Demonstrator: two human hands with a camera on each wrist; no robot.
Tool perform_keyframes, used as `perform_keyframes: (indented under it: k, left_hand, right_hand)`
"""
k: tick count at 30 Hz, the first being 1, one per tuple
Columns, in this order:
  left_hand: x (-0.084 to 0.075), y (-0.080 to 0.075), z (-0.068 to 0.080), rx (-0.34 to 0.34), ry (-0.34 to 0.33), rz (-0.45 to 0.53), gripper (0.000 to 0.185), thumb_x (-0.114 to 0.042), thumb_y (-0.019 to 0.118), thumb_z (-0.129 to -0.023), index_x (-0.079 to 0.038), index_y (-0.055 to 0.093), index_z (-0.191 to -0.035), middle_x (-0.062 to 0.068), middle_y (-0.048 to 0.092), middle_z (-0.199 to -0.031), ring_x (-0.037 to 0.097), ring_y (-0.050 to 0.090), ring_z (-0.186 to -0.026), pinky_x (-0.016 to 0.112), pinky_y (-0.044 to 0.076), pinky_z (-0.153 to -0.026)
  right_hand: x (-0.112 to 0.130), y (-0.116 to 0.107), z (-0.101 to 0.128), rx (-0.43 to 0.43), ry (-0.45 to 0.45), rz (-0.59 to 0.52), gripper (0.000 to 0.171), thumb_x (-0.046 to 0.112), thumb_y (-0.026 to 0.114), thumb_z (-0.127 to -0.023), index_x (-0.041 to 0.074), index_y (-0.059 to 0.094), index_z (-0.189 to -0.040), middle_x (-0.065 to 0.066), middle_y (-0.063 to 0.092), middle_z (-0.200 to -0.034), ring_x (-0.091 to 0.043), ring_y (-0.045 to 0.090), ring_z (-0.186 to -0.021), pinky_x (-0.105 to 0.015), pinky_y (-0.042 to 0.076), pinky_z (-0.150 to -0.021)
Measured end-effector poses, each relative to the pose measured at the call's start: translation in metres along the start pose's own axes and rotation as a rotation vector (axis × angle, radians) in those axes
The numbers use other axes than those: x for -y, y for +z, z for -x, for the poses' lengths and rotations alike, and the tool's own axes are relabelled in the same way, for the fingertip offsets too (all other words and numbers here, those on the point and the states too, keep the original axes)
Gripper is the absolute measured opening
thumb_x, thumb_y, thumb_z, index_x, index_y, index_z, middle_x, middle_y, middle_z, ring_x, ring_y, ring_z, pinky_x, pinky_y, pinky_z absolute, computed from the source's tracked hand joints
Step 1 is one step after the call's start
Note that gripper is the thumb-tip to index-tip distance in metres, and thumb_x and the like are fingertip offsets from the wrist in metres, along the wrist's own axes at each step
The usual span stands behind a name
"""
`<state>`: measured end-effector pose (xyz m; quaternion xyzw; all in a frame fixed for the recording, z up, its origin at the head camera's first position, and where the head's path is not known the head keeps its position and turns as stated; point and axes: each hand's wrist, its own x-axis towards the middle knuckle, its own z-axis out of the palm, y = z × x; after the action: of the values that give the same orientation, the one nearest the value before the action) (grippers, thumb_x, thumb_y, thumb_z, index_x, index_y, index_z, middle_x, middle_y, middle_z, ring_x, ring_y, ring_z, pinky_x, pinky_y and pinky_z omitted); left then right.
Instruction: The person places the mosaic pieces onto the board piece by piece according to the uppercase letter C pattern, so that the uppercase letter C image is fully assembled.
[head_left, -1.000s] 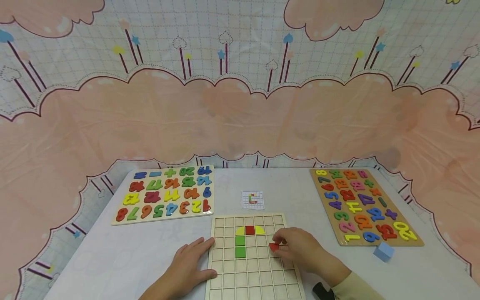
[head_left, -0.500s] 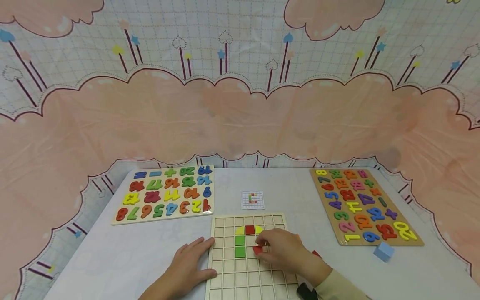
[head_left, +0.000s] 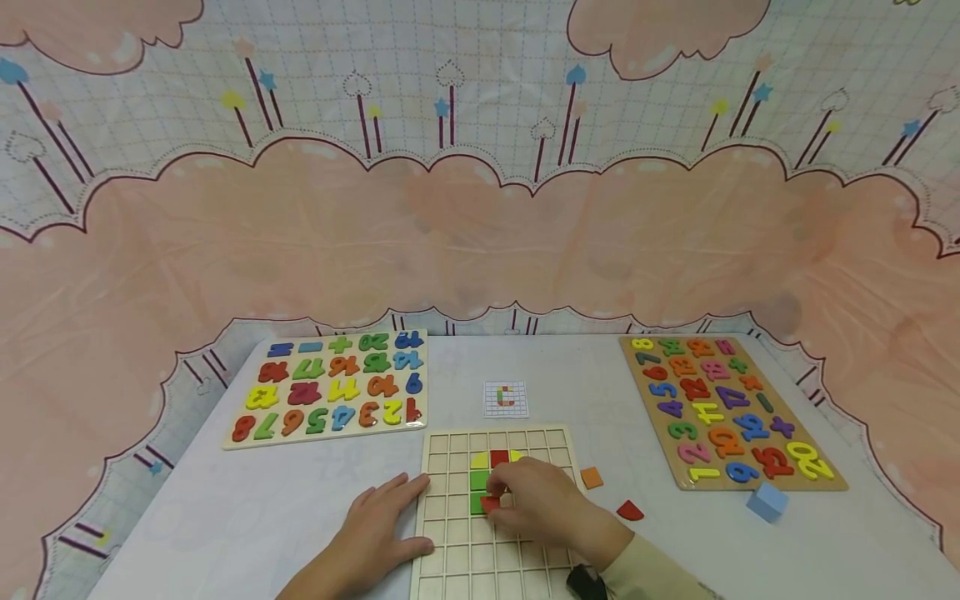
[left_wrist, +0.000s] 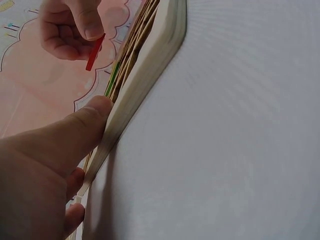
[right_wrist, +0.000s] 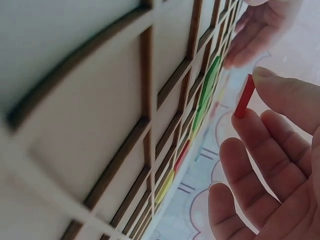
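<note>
My right hand pinches a small flat red tile between thumb and fingertip, over the wooden grid board. In the right wrist view the red tile stands on edge in the pinch, apart from the board, with the other fingers loosely bent. Green square tiles sit in one column of the grid; the held tile overlaps the lower one in the head view. Above them lie a yellow curved tile and a red square; another yellow tile is partly hidden. My left hand rests along the board's left edge, fingers extended.
An orange tile and a red quarter-round tile lie right of the board. Behind it is a small pattern card. Number puzzle boards stand left and right, with a blue block by the right one.
My right hand has moved left across the board with the red tile, from the right columns to beside the green tiles. The orange and red tiles on the table are uncovered. My left hand stays put.
</note>
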<state>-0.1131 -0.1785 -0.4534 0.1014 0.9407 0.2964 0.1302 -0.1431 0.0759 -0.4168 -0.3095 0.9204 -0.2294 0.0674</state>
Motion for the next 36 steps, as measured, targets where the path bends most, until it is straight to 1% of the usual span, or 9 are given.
perform_keyframes:
  k: [4,11,18,26,36]
  left_hand:
    - [0.0,0.0,-0.001,0.004,-0.005,0.0,0.083,-0.045,0.084,-0.077,-0.009,0.053,-0.145,0.013,0.053,-0.144,0.041,0.037,-0.14,0.069,0.02,-0.11]
    - [0.0,0.0,-0.001,0.008,-0.025,-0.001,0.084,-0.046,0.084,-0.077,-0.009,0.053,-0.145,0.013,0.053,-0.144,0.041,0.036,-0.14,0.069,0.019,-0.111]
    - [0.0,0.0,-0.001,0.002,-0.016,0.008,0.084,-0.045,0.085,-0.077,-0.008,0.053,-0.145,0.012,0.054,-0.144,0.04,0.036,-0.14,0.069,0.018,-0.111]
    - [0.001,0.0,0.0,-0.007,-0.001,0.005,0.084,-0.045,0.085,-0.077,-0.008,0.053,-0.144,0.012,0.054,-0.144,0.04,0.037,-0.14,0.069,0.019,-0.11]
    - [0.001,0.0,0.0,-0.008,0.01,0.001,0.083,-0.045,0.085,-0.077,-0.007,0.053,-0.144,0.012,0.054,-0.143,0.041,0.037,-0.14,0.069,0.019,-0.11]
  right_hand:
    - [0.003,0.003,-0.003,0.011,0.003,0.005,0.012,0.024,0.078,-0.084,0.019,0.071,-0.092,0.016,0.063,-0.084,-0.004,0.054,-0.079,-0.026,0.049,-0.073]
    - [0.008,0.005,-0.006,0.032,-0.01,0.041,0.014,0.023,0.078,-0.081,0.017,0.072,-0.093,0.014,0.065,-0.084,-0.005,0.056,-0.078,-0.027,0.05,-0.072]
    - [0.009,0.008,-0.003,0.057,-0.036,0.07,0.015,0.025,0.081,-0.082,0.02,0.07,-0.09,0.017,0.062,-0.08,-0.003,0.052,-0.074,-0.025,0.047,-0.07]
    - [0.009,0.01,-0.002,0.062,-0.033,0.087,0.015,0.026,0.083,-0.081,0.021,0.069,-0.085,0.019,0.06,-0.076,-0.001,0.049,-0.072,-0.024,0.046,-0.069]
    - [0.012,0.01,-0.003,0.041,-0.021,0.13,0.017,0.028,0.083,-0.079,0.021,0.069,-0.084,0.018,0.055,-0.07,-0.002,0.045,-0.067,-0.024,0.042,-0.064]
